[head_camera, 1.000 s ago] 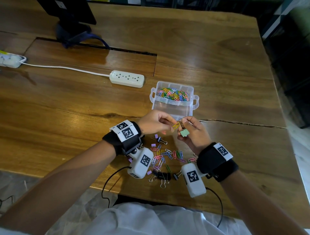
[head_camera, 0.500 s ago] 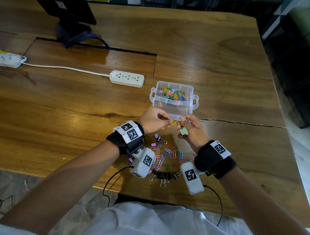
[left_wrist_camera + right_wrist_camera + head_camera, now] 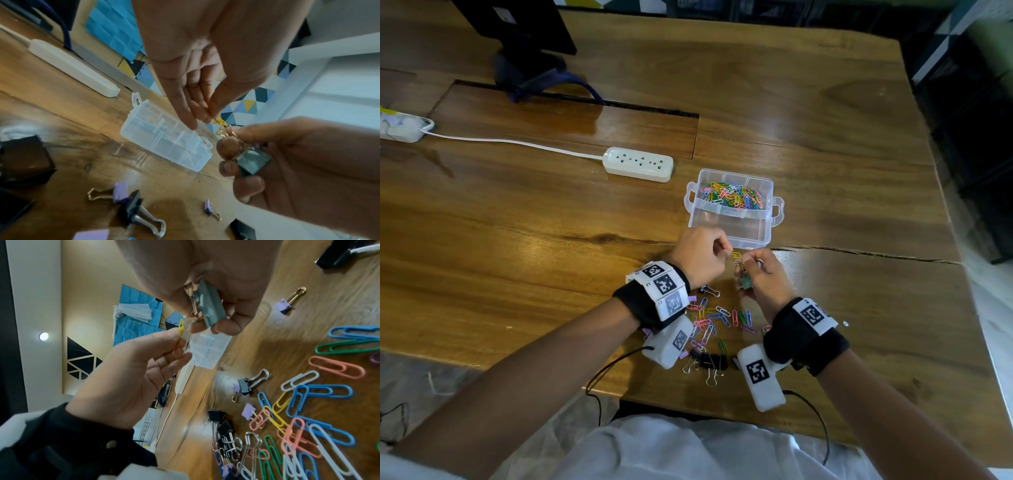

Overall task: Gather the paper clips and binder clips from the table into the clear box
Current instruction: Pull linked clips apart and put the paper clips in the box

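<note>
My left hand [image 3: 709, 255] pinches a yellow paper clip [image 3: 736, 255] between thumb and fingertips, just in front of the clear box [image 3: 732, 236]. That yellow paper clip [image 3: 180, 327] sits against the wire handles of a green binder clip [image 3: 745, 283], which my right hand [image 3: 765, 277] grips. The green binder clip [image 3: 252, 161] shows its wire loops up by the yellow paper clip [image 3: 220, 121]. The box's far compartment holds a heap of coloured paper clips [image 3: 732, 196]. Loose paper clips [image 3: 717, 318] and black binder clips [image 3: 710, 361] lie between my wrists.
A white power strip [image 3: 638, 164] with its cord lies left of the box. A dark monitor base [image 3: 527, 68] stands at the back left. A crack [image 3: 859, 251] runs across the wooden table to the right. The table's near edge is just behind the clips.
Both hands have risen slightly toward the box's near wall. The yellow paper clip has been drawn out further from the green binder clip's handles.
</note>
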`<state>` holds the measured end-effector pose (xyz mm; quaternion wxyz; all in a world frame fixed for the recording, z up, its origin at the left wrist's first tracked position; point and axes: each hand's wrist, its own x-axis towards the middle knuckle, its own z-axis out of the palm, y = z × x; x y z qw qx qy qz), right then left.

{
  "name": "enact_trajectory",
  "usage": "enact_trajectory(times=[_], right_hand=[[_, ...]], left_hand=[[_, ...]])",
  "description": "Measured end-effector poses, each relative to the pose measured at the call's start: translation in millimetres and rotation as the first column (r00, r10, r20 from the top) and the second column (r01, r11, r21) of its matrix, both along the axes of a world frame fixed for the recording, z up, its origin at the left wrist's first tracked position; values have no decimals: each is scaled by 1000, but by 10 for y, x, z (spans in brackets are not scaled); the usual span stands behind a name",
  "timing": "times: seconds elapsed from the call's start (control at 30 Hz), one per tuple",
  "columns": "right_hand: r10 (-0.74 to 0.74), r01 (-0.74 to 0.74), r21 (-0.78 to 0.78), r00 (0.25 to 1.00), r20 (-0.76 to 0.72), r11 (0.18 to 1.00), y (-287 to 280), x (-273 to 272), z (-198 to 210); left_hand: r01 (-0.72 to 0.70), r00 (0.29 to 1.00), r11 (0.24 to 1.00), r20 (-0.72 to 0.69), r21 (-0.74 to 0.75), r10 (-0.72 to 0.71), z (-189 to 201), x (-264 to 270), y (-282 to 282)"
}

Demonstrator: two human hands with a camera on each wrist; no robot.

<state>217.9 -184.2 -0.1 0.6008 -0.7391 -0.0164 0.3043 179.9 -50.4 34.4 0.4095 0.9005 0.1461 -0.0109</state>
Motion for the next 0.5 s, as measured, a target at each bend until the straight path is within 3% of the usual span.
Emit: enact_trajectory(times=[0.2, 0.37, 0.5], right_hand=[[-18, 19, -17, 998, 58, 1000, 81, -50, -18], [41, -40, -30, 998, 45, 999, 144, -151, -98], [110, -110, -18, 994, -6, 994, 70, -111, -57]], left_hand=[[-13, 998, 997, 61, 82, 8, -38, -27, -55], [-22, 996, 998, 82, 61, 17, -74, 19, -115], [-107, 990, 994, 85, -32, 109, -138, 65, -20]])
